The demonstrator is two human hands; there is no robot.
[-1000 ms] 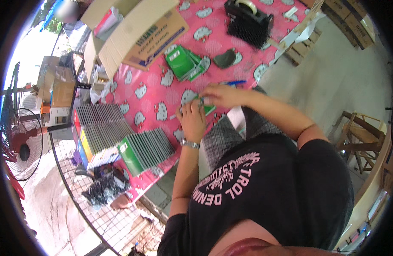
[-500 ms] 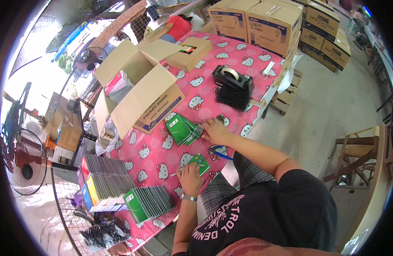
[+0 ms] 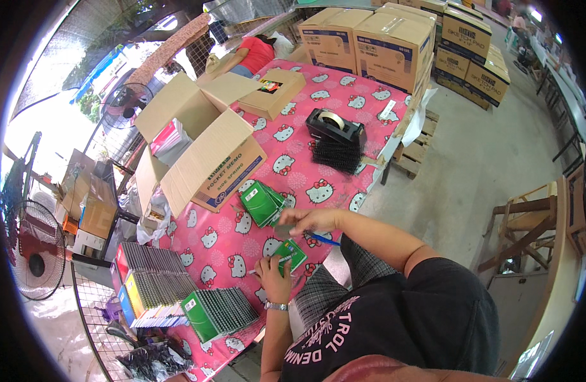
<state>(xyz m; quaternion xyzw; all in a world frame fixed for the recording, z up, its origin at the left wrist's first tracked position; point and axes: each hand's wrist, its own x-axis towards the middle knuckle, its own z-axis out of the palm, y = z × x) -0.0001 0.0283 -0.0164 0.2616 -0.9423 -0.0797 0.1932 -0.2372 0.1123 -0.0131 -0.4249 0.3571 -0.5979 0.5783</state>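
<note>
My left hand (image 3: 274, 278) holds a small green notebook (image 3: 292, 253) by its near left side on the pink tablecloth, fingers bent over its edge. Just beyond that notebook hovers my right hand (image 3: 310, 221). Its fingers are bent together and blurred around something greyish that I cannot make out. A loose pile of green notebooks (image 3: 261, 202) lies just past my right fingertips. Beside my right wrist is a blue-handled tool (image 3: 323, 239), partly covered; its kind does not show clearly.
Left of me stand a row of green spiral notebooks (image 3: 220, 312) and stacked multicoloured ones (image 3: 151, 277). An open carton (image 3: 232, 169) sits beyond, with a flat box (image 3: 272, 93) farther off. A tape dispenser (image 3: 335, 127) and black spiral coils (image 3: 336, 156) lie at the right.
My right hand has moved from beside the notebook pile toward me, over the far edge of the held notebook. My left hand stays on that notebook. The whole view has shifted slightly.
</note>
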